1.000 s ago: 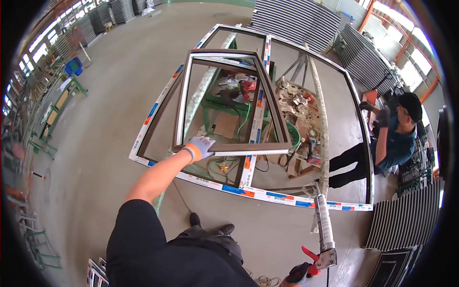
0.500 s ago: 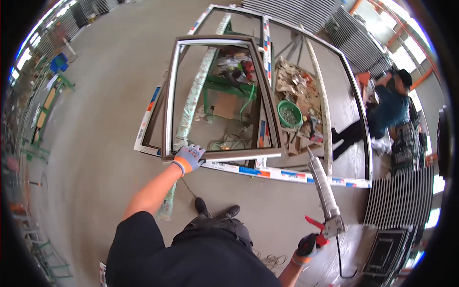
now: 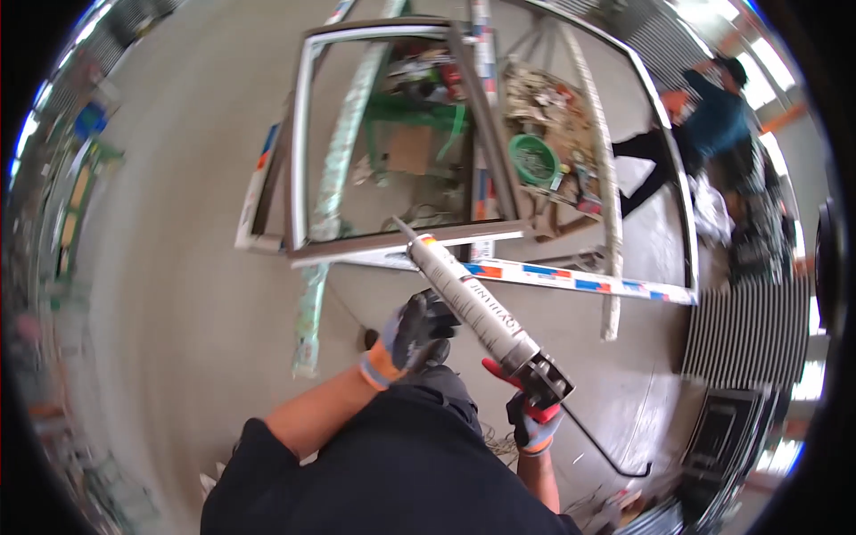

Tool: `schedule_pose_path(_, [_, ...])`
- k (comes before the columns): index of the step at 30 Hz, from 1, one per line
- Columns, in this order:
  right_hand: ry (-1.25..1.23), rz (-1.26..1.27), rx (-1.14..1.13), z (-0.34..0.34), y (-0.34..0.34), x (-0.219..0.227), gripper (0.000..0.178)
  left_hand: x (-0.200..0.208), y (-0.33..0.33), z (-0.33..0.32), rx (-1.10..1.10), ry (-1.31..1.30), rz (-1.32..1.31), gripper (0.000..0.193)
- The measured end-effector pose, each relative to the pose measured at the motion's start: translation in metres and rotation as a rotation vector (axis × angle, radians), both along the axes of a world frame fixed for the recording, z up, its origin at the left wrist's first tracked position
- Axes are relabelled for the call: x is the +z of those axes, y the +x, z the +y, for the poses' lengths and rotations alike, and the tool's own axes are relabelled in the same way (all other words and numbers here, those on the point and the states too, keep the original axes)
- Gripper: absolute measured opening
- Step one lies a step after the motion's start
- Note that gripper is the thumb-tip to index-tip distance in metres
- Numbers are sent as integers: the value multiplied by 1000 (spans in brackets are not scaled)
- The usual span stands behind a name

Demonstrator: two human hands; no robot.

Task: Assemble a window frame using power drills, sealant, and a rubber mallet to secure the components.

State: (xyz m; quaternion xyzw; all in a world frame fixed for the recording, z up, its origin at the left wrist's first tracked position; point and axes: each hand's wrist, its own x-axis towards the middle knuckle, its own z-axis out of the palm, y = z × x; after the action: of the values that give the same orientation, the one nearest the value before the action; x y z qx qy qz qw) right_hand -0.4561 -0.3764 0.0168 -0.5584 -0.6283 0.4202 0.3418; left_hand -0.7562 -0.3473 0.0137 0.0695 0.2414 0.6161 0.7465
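My right hand (image 3: 533, 430), in a grey and black glove with an orange cuff, is closed around the red handle of a caulking gun (image 3: 473, 308). The gun slants up and to the left, its nozzle over the near edge of a brown window frame (image 3: 406, 239). A bent black rod sticks out behind it. Just left of the barrel, my gloved left hand (image 3: 417, 332) has its fingers stretched out, somewhat blurred. It holds nothing, and whether it touches the barrel I cannot tell. The brown frame lies on top of larger taped frames (image 3: 571, 278).
Wrapped bars (image 3: 334, 169) run beneath the frames. Under them are a green basin (image 3: 533, 160) of small parts, cardboard and tools. A co-worker (image 3: 713, 116) stands at the far right, near stacked profiles (image 3: 744, 343). A green rack (image 3: 76, 205) stands at the left.
My left hand has let go of the brown frame's corner and come back beside the gun. The caulking gun has swung left and inward, its nozzle now at the frame.
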Motion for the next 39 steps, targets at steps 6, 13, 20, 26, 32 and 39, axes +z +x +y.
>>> schedule_pose_path(6, [-48, 129, 650, 29, -62, 73, 14, -11, 13, -40, 377, -262, 18, 47])
schedule_pose_path(13, [-146, 24, 825, 39, -111, 48, 46, 3, -29, -47, 612, -271, -90, 43])
schedule_pose_path(20, [-202, 145, 1000, 31, -136, 54, 35, -20, -60, -61, 538, -105, -277, 43])
schedule_pose_path(26, [-126, -39, 909, 25, -156, 56, 27, -55, -67, -61, 561, 116, -197, 39])
schedule_pose_path(32, [-181, 63, 884, 20, -163, 54, 32, -34, -77, -55, 598, -235, -32, 39])
schedule_pose_path(39, [-200, 92, 848, 18, -173, 68, 30, -14, -90, -53, 572, -233, -308, 41])
